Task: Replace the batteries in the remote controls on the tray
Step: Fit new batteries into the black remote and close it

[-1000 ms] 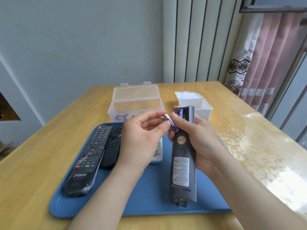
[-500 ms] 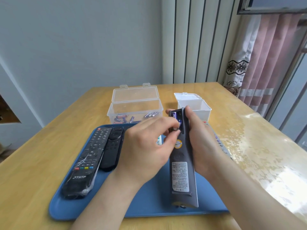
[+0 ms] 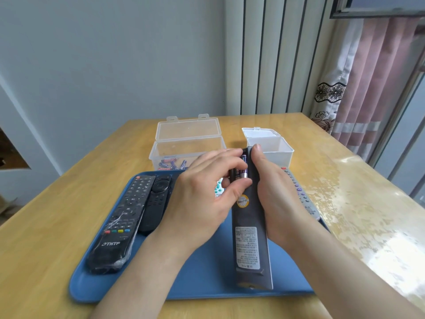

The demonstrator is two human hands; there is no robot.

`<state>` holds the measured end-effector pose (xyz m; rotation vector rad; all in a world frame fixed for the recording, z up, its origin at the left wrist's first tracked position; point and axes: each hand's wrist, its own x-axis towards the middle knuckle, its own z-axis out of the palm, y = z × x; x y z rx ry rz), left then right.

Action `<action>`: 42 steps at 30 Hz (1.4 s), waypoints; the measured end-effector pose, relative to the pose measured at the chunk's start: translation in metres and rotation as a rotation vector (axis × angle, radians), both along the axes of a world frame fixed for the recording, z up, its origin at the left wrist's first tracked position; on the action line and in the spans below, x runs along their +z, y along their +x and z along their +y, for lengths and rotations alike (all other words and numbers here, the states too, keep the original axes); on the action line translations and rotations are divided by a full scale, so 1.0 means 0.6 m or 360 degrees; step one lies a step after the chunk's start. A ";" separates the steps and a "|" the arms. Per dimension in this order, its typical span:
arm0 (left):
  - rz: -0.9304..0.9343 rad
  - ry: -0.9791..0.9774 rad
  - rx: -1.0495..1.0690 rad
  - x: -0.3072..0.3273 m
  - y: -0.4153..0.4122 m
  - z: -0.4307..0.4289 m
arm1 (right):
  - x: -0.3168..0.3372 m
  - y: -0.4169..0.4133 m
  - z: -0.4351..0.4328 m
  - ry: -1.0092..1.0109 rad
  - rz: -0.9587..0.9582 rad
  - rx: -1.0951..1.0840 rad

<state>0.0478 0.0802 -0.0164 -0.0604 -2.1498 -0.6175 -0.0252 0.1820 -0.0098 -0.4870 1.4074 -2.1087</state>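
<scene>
Your right hand (image 3: pixel 276 199) wraps the dark remote (image 3: pixel 249 238) from its right side, label facing up, over the right half of the blue tray (image 3: pixel 207 284). Your left hand (image 3: pixel 202 203) pinches a battery (image 3: pixel 244 172) between thumb and fingertips, in the open compartment at the remote's far end.

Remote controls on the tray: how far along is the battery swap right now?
Nothing looks surely finished. In hand: the right hand holds the dark grey remote back-up, compartment open, while the left hand pinches a battery into it. Left: closing it, then the TKTF remote, slim black remote and silver remote, all lying buttons-up on the tray. Spare batteries sit in the clear box.
</scene>
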 end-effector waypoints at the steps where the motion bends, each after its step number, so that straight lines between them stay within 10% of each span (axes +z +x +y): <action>1: -0.0033 -0.0004 -0.0018 0.000 0.001 -0.002 | 0.000 0.001 0.000 0.0001 0.0003 -0.0004; 5: -0.0013 0.0146 -0.0025 -0.001 -0.004 -0.003 | 0.004 0.006 0.002 -0.0005 0.0012 0.0017; 11: -0.0196 0.1575 -0.0462 0.008 0.000 -0.005 | 0.007 0.022 -0.004 0.0088 0.0079 0.0156; 20: -0.0367 0.1966 -0.0792 0.022 0.007 -0.005 | 0.020 0.020 0.010 0.0035 0.0023 0.0381; 36: -0.0580 0.1779 -0.0572 0.008 -0.002 -0.010 | 0.029 -0.031 0.044 0.0293 0.0527 0.0742; 42: -0.1167 0.0171 0.0108 0.007 0.010 0.015 | 0.026 -0.085 0.080 0.0208 0.0400 0.0205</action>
